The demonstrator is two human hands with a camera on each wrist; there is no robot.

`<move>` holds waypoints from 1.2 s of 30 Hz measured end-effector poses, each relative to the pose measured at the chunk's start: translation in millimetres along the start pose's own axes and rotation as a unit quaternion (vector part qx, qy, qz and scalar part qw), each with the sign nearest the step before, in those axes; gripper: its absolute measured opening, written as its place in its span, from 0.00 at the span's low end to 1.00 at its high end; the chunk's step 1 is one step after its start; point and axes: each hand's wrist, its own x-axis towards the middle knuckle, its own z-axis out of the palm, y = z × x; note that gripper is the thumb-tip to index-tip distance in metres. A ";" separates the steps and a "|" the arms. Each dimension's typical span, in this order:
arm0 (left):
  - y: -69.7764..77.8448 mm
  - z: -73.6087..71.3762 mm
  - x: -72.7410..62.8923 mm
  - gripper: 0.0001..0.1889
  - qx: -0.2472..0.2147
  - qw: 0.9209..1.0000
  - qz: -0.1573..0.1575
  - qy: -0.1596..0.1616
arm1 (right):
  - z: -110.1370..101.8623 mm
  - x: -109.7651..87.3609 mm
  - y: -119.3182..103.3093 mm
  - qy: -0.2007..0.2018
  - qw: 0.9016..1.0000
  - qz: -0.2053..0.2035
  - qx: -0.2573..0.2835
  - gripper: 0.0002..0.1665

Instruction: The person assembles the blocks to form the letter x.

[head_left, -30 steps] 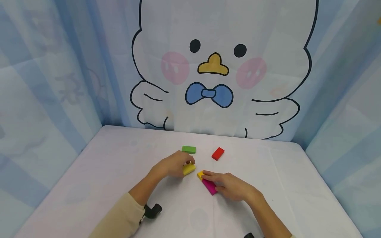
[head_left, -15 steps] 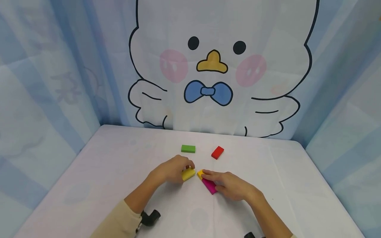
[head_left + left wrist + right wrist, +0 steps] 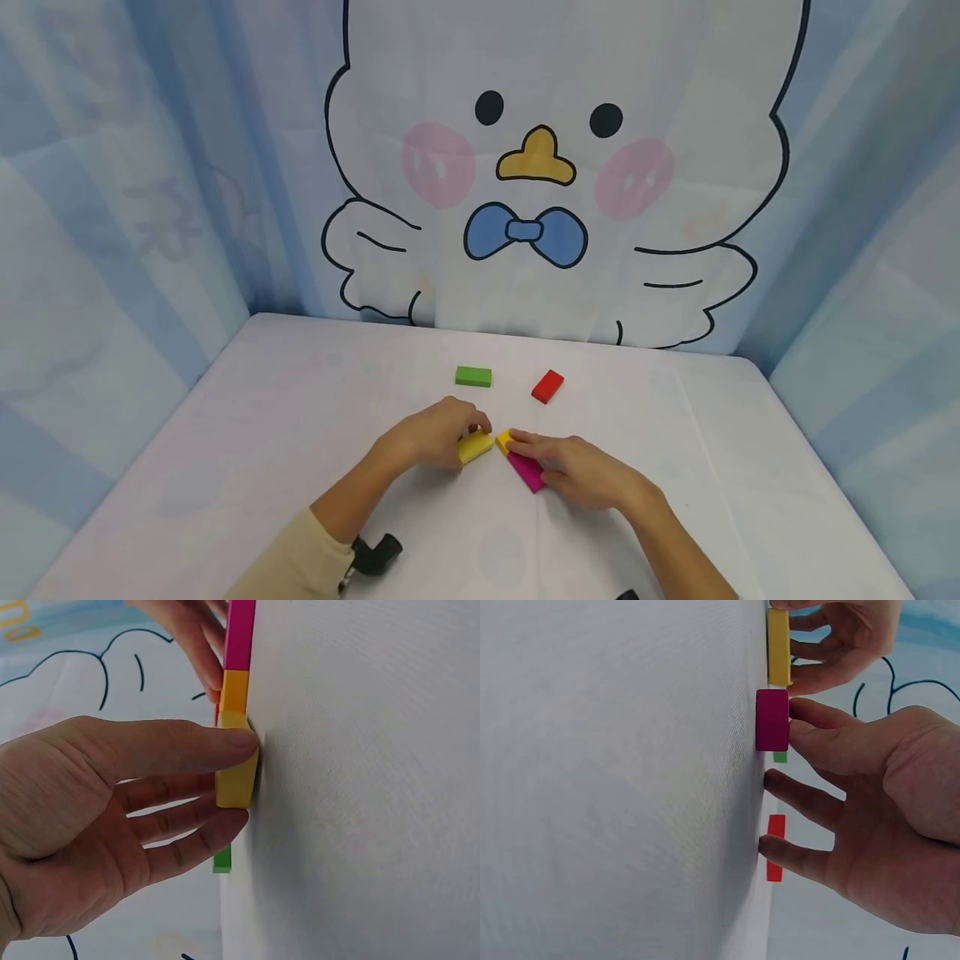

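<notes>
In the head view, my left hand (image 3: 438,433) pinches a pale yellow block (image 3: 476,447) on the white table, thumb on the near side and fingers behind. Just right of it lies an orange-yellow block (image 3: 504,442), end to end with a magenta block (image 3: 527,472). My right hand (image 3: 581,468) reaches over these two with fairly straight fingers. Its fingertips rest on the orange-yellow block and its thumb touches the magenta block (image 3: 772,720). Two of its other fingertips touch the table in the right wrist view. Only a narrow gap shows between the yellow and orange-yellow blocks.
Farther back on the table (image 3: 337,392) lie a green block (image 3: 473,377) and a red block (image 3: 547,387). A printed curtain (image 3: 540,283) hangs behind the table's back edge, with more cloth at both sides. A black wrist camera (image 3: 377,554) sits below my left sleeve.
My left hand has drawn the yellow block a little toward me, away from the green block and close to the orange-yellow one. My right hand has stayed on its two blocks.
</notes>
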 end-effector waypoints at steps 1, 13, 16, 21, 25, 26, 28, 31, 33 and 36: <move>-0.1 0.5 0.1 0.27 0.000 1.000 0.003 -0.001 | 0.1 -0.2 0.0 0.000 1.000 0.001 0.000 0.35; -0.2 3.0 0.6 0.29 -0.010 1.000 0.015 -0.018 | -0.8 -0.9 -3.0 -0.002 1.000 0.009 0.010 0.35; -0.5 2.5 -0.2 0.30 -0.017 1.000 0.011 -0.020 | -0.6 -0.1 -2.5 -0.003 1.000 0.011 0.009 0.35; -3.1 0.3 -0.8 0.28 -0.034 0.999 0.012 -0.020 | -0.1 -0.4 -0.9 0.000 1.000 0.010 0.005 0.35; -7.8 -1.1 0.7 0.24 -0.047 0.998 0.022 -0.024 | 0.1 0.0 -0.6 -0.001 1.000 0.011 0.006 0.35; -8.8 -1.2 1.0 0.23 -0.048 0.998 0.025 -0.025 | 0.2 0.2 -0.5 -0.001 1.000 0.012 0.006 0.35; -9.5 -1.5 1.1 0.22 -0.050 0.998 0.030 -0.028 | 0.4 0.5 -0.4 -0.001 1.000 0.013 0.008 0.35; -8.7 -1.4 1.2 0.22 -0.048 0.998 0.037 -0.030 | 0.6 0.7 -0.2 -0.002 1.000 0.012 0.009 0.35; -8.0 -0.9 1.7 0.22 -0.048 0.997 0.042 -0.032 | 0.5 0.8 -0.4 -0.002 1.000 0.011 0.009 0.35; -7.0 0.2 2.9 0.22 -0.047 0.997 0.046 -0.032 | 0.2 0.5 -0.8 -0.001 1.000 0.010 0.008 0.35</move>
